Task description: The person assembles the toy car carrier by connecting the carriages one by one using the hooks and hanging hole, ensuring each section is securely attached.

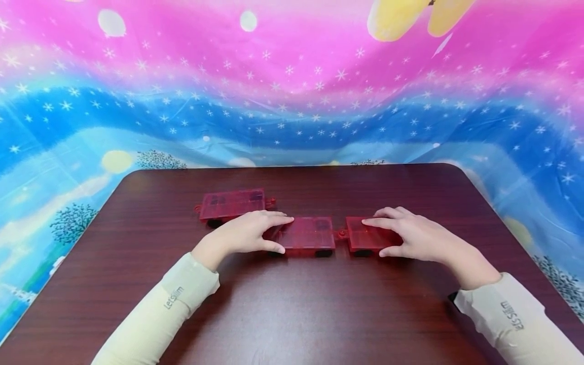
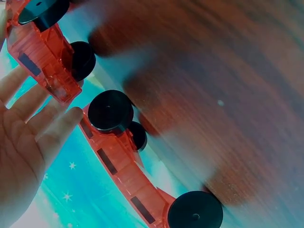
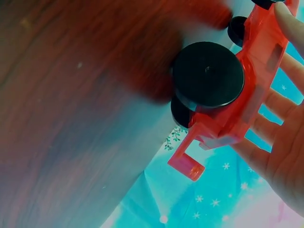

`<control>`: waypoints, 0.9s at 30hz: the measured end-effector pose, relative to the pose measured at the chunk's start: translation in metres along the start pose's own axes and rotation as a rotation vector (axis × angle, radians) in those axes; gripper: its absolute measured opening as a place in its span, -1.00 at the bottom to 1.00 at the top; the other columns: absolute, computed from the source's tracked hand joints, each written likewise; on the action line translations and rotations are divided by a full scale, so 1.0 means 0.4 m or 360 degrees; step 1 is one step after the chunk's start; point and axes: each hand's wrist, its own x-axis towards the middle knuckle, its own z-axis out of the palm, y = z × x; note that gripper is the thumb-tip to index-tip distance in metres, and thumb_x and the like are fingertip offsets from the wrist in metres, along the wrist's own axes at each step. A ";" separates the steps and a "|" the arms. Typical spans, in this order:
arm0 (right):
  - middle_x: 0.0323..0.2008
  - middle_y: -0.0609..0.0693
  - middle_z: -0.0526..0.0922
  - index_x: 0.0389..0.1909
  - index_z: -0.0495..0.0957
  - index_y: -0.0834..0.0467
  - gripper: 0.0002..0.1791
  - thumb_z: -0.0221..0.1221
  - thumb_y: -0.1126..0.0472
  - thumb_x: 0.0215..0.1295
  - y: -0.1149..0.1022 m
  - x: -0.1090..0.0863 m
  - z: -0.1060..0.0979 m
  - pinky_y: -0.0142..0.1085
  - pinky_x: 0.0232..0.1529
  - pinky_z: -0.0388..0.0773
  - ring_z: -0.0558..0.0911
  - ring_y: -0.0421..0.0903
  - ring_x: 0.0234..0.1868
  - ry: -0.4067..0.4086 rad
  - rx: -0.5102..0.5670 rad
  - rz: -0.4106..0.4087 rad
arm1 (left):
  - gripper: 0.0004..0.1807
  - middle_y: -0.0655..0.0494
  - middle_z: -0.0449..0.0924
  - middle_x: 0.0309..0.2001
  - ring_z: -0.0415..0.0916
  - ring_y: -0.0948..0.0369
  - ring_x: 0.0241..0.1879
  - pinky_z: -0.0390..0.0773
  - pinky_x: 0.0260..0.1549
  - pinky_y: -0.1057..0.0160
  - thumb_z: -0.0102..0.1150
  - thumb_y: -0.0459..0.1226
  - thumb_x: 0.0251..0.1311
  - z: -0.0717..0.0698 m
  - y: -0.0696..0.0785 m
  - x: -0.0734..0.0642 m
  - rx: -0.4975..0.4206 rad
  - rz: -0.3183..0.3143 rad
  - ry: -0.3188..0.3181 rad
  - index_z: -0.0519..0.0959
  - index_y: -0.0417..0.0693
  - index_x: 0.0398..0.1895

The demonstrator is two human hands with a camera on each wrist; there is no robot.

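Two translucent red toy train cars with black wheels stand in a row mid-table. My left hand [image 1: 244, 233] grips the left end of the middle toy car [image 1: 307, 234], thumb at the near side and fingers at the far side. My right hand [image 1: 424, 238] holds the right-hand toy car [image 1: 358, 232] the same way, covering its right end. Between them the couplers [image 1: 341, 234] meet; whether they are locked cannot be told. In the right wrist view, a red hook [image 3: 187, 164] juts from the held car's free end. A third toy car [image 1: 232, 204] stands behind my left hand.
The dark wood table [image 1: 292, 309] has rounded far corners. A pink and blue patterned cloth [image 1: 292, 101] hangs behind it and along both sides. The third car's right coupler [image 1: 270, 203] lies close behind my left fingers.
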 end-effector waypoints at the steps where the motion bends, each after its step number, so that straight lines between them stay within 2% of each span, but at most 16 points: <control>1: 0.21 0.06 0.51 0.36 0.45 -0.14 -0.20 0.48 -0.07 0.03 0.001 0.000 0.001 0.03 0.04 0.63 0.49 0.07 0.16 -0.0005 0.0003 0.0004 | -0.16 0.03 0.29 0.48 0.23 0.03 0.48 0.27 0.43 -0.06 0.31 0.15 0.16 0.000 0.000 -0.001 0.0003 -0.0004 -0.0003 0.30 0.15 0.49; 8: 0.25 0.07 0.49 0.37 0.44 -0.12 -0.19 0.47 -0.06 0.03 0.005 -0.007 0.001 0.05 0.06 0.62 0.47 0.09 0.20 -0.0037 0.0043 0.0025 | -0.15 0.06 0.29 0.48 0.24 0.05 0.48 0.30 0.42 -0.05 0.30 0.18 0.15 0.001 -0.008 -0.018 0.0010 0.0006 0.0013 0.30 0.16 0.49; 17: 0.32 0.15 0.44 0.40 0.40 -0.06 -0.14 0.47 -0.07 0.04 0.013 -0.016 -0.018 0.15 0.14 0.55 0.41 0.20 0.30 -0.0033 0.0131 0.0089 | -0.26 0.09 0.42 0.39 0.34 0.08 0.41 0.38 0.37 -0.01 0.29 0.09 0.22 -0.040 -0.041 -0.082 -0.0052 0.0038 0.0239 0.39 0.07 0.43; 21: 0.35 0.15 0.41 0.42 0.38 -0.04 -0.14 0.45 -0.11 0.06 0.004 0.002 -0.028 0.17 0.19 0.51 0.38 0.21 0.34 -0.0023 0.0184 0.0091 | -0.30 0.05 0.47 0.36 0.40 0.06 0.37 0.42 0.33 -0.03 0.31 0.02 0.22 -0.063 -0.061 -0.111 -0.0026 0.0043 0.0330 0.42 0.01 0.40; 27: 0.37 0.11 0.40 0.43 0.37 -0.05 -0.16 0.41 -0.14 0.12 -0.033 0.057 -0.046 0.18 0.26 0.46 0.35 0.17 0.38 0.0005 0.0246 0.0013 | -0.34 0.02 0.52 0.31 0.44 0.03 0.34 0.42 0.33 -0.06 0.33 -0.02 0.22 -0.097 -0.106 -0.134 -0.0012 -0.0028 0.0415 0.46 -0.05 0.36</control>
